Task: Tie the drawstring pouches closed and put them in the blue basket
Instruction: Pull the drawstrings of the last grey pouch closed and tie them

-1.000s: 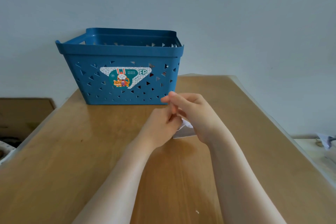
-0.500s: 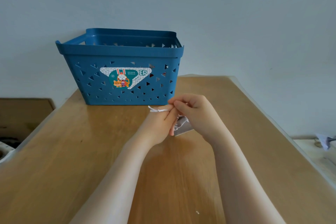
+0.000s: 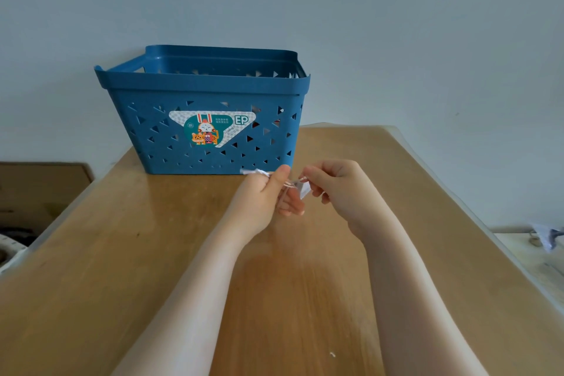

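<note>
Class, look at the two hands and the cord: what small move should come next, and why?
Probably pull the hands further apart to tighten. The left hand and right hand each pinch the white drawstring, and the small pouch is not yet in the blue basket.

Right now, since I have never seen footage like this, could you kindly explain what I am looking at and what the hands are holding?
There is no machine here: a person wears a camera on the head, looking forward and down at their own bare arms. A wooden table carries a blue basket by the wall. The left hand pinches a white drawstring, pulled to the left. The right hand grips a small pale pouch, mostly hidden by the fingers. The pouch is not yet in the basket.
</note>
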Motion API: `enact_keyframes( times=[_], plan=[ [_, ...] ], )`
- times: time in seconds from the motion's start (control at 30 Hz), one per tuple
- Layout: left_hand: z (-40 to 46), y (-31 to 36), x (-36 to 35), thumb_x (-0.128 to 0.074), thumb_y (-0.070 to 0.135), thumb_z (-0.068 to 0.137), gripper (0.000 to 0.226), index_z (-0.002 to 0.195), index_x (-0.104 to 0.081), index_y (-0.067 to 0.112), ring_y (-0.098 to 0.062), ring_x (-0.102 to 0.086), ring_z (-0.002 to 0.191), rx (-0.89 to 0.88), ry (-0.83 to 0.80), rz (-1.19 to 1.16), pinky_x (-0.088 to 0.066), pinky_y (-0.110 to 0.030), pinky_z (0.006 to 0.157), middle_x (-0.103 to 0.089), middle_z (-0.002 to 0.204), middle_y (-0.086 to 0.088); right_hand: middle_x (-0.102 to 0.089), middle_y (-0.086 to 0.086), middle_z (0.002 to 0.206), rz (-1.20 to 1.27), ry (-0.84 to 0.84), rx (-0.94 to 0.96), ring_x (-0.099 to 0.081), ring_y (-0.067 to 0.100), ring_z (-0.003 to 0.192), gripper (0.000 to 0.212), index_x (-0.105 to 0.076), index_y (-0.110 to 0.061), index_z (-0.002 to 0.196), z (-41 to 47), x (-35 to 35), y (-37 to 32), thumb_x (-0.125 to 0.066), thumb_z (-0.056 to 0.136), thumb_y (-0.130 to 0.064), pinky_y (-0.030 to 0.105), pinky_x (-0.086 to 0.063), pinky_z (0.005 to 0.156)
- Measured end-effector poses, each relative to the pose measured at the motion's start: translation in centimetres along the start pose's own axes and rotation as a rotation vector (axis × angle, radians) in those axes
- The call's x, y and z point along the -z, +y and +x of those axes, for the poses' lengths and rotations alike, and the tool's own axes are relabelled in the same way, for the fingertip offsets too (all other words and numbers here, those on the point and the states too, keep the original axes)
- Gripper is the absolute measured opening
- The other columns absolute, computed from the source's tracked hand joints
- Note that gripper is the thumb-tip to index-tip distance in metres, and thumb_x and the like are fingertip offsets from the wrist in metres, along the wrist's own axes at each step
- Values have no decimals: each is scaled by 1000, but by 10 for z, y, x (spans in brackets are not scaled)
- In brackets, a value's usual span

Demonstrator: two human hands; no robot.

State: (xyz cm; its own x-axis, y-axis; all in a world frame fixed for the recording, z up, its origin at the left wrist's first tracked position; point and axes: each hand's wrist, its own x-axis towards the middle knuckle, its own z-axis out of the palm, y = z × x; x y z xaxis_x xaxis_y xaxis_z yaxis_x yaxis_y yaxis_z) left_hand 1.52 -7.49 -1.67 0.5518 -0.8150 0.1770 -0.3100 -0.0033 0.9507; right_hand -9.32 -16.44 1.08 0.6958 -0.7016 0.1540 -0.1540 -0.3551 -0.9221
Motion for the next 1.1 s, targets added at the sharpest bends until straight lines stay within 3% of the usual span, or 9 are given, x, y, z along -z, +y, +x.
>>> enact_keyframes(
  times=[0.13,0.27,0.37,0.43,0.5,0.63,0.83,1.0,1.1],
  plan=[
    [2,-3,3,-36,32,101,47,72,-66,8,-14,-61,59,-10,2,-59,-48,-21,61,-68,64,-6,-51,-10,53,-63,-107,35,-43,-2,47,24,-65,-9,70,-2,4,-1,-57,90,-17,8,-36,50],
    [-2,0,5,-49,15,95,36,60,-55,12,-5,-53,56,-93,19,-27,-44,-12,62,-50,49,1,-56,-10,59,-119,-227,60,-47,0,55,18,-65,-18,69,-3,5,0,-62,86,-18,14,-40,57],
    [0,0,9,-52,14,94,27,69,-60,9,-11,-56,61,-85,13,-69,-49,-23,70,-54,51,4,-63,-9,78,-67,-102,75,-54,6,64,2,-63,-20,84,-2,4,1,-65,85,-20,18,-41,59],
    [1,0,11,-54,14,93,23,74,-62,3,-17,-57,64,-69,1,-107,-52,-31,76,-55,53,2,-60,-9,101,-69,-11,112,-55,12,68,16,-60,-28,98,-1,5,3,-58,89,-15,17,-42,58],
    [-1,3,13,-57,14,91,21,79,-62,-2,-18,-57,64,-44,-57,-164,-53,-35,77,-58,57,0,-56,-11,116,-71,-79,153,-55,14,67,37,-59,-31,110,0,7,4,-51,89,-2,16,-44,59],
    [-7,8,14,-62,10,85,13,79,-62,-1,-22,-65,68,27,-238,-183,-54,-35,75,-66,63,-3,-68,-8,82,-81,-277,137,-55,9,61,37,-66,-24,109,-2,4,6,-47,89,2,23,-47,63],
    [-8,13,23,-64,5,83,10,77,-70,9,-6,-60,63,24,-276,-96,-48,-20,65,-70,64,-1,-64,-10,62,-43,-238,80,-57,4,59,13,-69,-16,75,-3,7,7,-62,86,-11,17,-45,62],
    [-7,12,31,-67,4,82,9,79,-73,10,-13,-64,72,28,-272,17,-51,-23,77,-72,69,-4,-70,5,76,-98,-310,41,-58,6,64,11,-73,-14,84,-3,12,9,-63,84,-9,20,-51,67],
    [-6,14,35,-67,7,83,11,79,-73,15,-11,-67,72,24,-270,71,-50,-28,85,-72,71,-5,-67,-3,71,-114,-368,48,-55,2,62,14,-73,-17,78,-4,13,8,-64,83,-7,16,-47,65]
  ],
)
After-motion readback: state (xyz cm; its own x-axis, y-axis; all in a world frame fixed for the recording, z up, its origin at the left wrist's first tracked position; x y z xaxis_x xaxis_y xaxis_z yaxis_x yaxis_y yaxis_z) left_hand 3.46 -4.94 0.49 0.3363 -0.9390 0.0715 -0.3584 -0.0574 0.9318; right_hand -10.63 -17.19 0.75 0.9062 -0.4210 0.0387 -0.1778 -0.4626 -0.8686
